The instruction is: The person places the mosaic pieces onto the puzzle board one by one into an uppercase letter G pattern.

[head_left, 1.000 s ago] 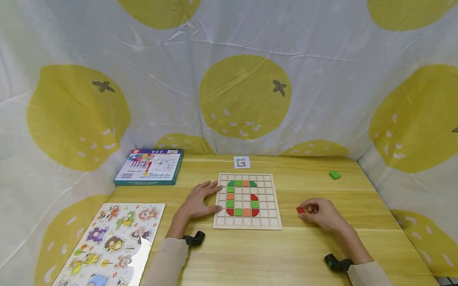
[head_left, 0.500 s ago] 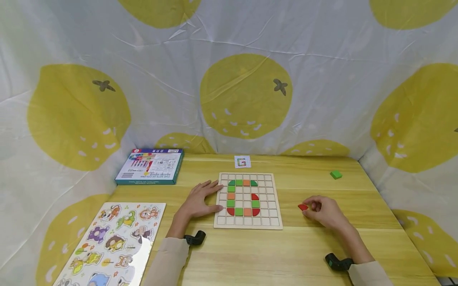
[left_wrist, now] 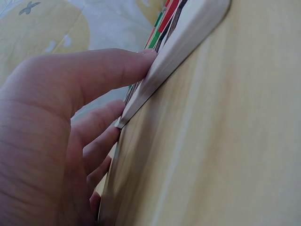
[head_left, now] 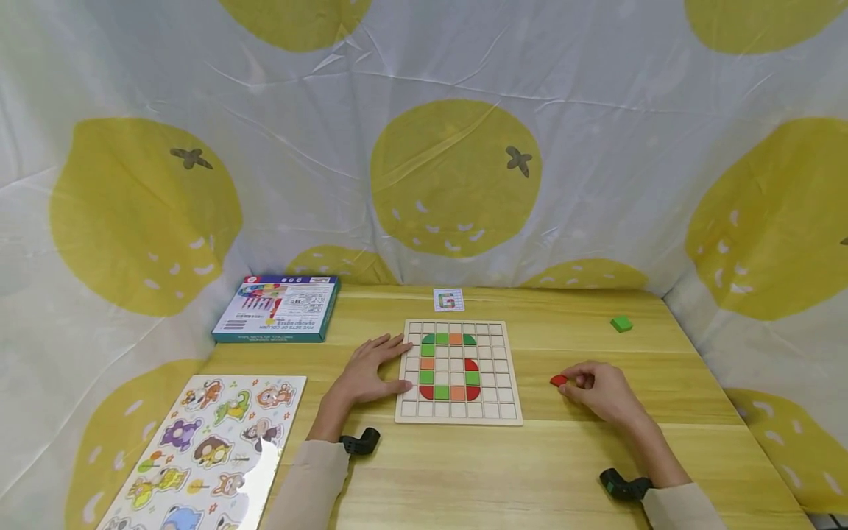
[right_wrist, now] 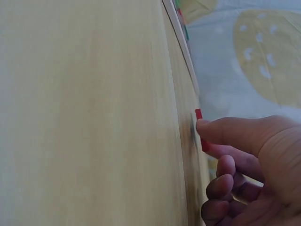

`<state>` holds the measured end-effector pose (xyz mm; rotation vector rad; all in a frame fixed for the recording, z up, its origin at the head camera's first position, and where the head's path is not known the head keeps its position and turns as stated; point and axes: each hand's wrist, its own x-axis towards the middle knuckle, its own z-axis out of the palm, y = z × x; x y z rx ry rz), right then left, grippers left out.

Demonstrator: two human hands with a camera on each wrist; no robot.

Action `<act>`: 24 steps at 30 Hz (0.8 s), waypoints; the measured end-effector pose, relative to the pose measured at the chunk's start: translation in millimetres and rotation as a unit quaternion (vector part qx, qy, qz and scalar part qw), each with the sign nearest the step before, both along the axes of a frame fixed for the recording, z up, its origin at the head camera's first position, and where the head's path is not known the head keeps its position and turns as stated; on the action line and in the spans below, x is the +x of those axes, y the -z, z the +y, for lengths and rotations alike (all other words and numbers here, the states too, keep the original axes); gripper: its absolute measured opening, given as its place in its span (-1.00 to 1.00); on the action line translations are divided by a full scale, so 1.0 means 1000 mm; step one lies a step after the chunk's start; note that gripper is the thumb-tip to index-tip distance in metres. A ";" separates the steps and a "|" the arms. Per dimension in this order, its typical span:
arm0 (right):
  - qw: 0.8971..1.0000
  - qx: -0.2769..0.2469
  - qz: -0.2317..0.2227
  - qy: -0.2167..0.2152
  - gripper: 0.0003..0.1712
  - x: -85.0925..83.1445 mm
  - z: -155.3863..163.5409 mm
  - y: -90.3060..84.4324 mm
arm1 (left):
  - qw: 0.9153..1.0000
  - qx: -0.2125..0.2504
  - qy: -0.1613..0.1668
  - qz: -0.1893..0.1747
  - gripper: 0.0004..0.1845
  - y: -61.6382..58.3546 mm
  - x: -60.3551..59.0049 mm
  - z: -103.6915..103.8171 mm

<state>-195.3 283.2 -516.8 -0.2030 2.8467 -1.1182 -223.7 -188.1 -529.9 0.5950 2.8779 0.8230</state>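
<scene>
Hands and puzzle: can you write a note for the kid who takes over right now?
Left hand lies flat on the table, fingers touching the grid board's left edge.
Right hand pinches a red tile on the table, right of the board.
Done: green, orange and red tiles form a partial figure on the board.
Left: the red tile is not on the board; a green tile lies far right.

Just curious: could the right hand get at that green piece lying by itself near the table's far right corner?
Probably yes. Bare table lies between the right hand and the green piece, though that hand already pinches a red piece.
</scene>
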 end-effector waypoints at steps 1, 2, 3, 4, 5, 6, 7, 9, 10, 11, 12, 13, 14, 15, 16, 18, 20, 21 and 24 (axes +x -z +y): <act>1.000 0.000 0.004 -0.001 -0.70 -0.001 -0.002 0.000 | 1.000 -0.002 -0.002 -0.001 -0.14 0.000 0.000 0.000; 1.000 0.001 0.009 -0.002 -0.69 -0.002 -0.003 0.000 | 1.000 -0.001 -0.002 0.000 -0.14 0.000 0.000 -0.001; 1.000 0.001 0.012 -0.003 -0.70 -0.003 -0.005 0.000 | 1.000 -0.002 -0.003 0.001 -0.14 0.000 0.000 -0.001; 1.000 0.000 0.015 -0.006 -0.70 -0.004 -0.007 0.000 | 1.000 -0.002 -0.004 0.001 -0.14 0.001 0.000 -0.002; 1.000 -0.001 0.017 -0.006 -0.71 -0.005 -0.009 0.000 | 1.000 -0.001 -0.003 0.002 -0.14 0.001 0.001 -0.002; 1.000 -0.002 0.019 -0.008 -0.72 -0.007 -0.012 0.000 | 1.000 0.000 -0.002 0.002 -0.14 0.001 0.001 -0.002; 1.000 -0.002 0.021 -0.008 -0.73 -0.008 -0.014 0.000 | 1.000 0.003 -0.002 0.002 -0.15 0.001 0.001 -0.003; 1.000 -0.006 0.027 -0.014 -0.74 -0.010 -0.019 0.000 | 1.000 0.002 -0.001 0.001 -0.15 0.001 0.001 -0.003; 0.999 -0.011 0.027 -0.017 -0.74 -0.011 -0.021 0.000 | 1.000 0.002 -0.001 0.000 -0.14 0.001 0.002 -0.003; 0.999 -0.014 0.026 -0.019 -0.74 -0.012 -0.024 0.000 | 1.000 0.003 -0.001 -0.001 -0.15 0.002 0.002 -0.003; 0.999 -0.017 0.026 -0.022 -0.74 -0.013 -0.026 0.000 | 1.000 0.004 0.000 0.000 -0.15 0.002 0.002 -0.003; 0.999 -0.021 0.024 -0.024 -0.73 -0.014 -0.028 0.000 | 1.000 0.005 0.000 0.001 -0.15 0.001 0.002 -0.002; 0.999 -0.025 0.022 -0.027 -0.73 -0.015 -0.031 0.000 | 1.000 0.003 0.000 0.001 -0.15 0.001 0.002 -0.002; 0.999 -0.028 0.019 -0.025 -0.73 -0.016 -0.033 0.000 | 1.000 0.003 0.000 0.001 -0.15 0.001 0.002 -0.002; 0.999 -0.030 0.017 -0.027 -0.72 -0.017 -0.036 -0.001 | 1.000 0.003 0.000 0.001 -0.15 0.001 0.002 -0.002; 0.999 -0.033 0.018 -0.028 -0.72 -0.017 -0.040 -0.001 | 1.000 0.004 0.000 0.000 -0.14 0.001 0.002 -0.002; 0.999 -0.034 0.020 -0.028 -0.72 -0.018 -0.045 -0.003 | 1.000 0.001 -0.001 -0.003 -0.14 0.001 0.001 -0.002; 0.999 -0.036 0.021 -0.030 -0.71 -0.018 -0.047 -0.003 | 1.000 0.001 -0.001 -0.003 -0.14 0.001 0.001 -0.002; 0.998 -0.040 0.023 -0.034 -0.72 -0.020 -0.054 -0.005 | 1.000 0.002 -0.003 -0.002 -0.14 0.002 0.001 -0.002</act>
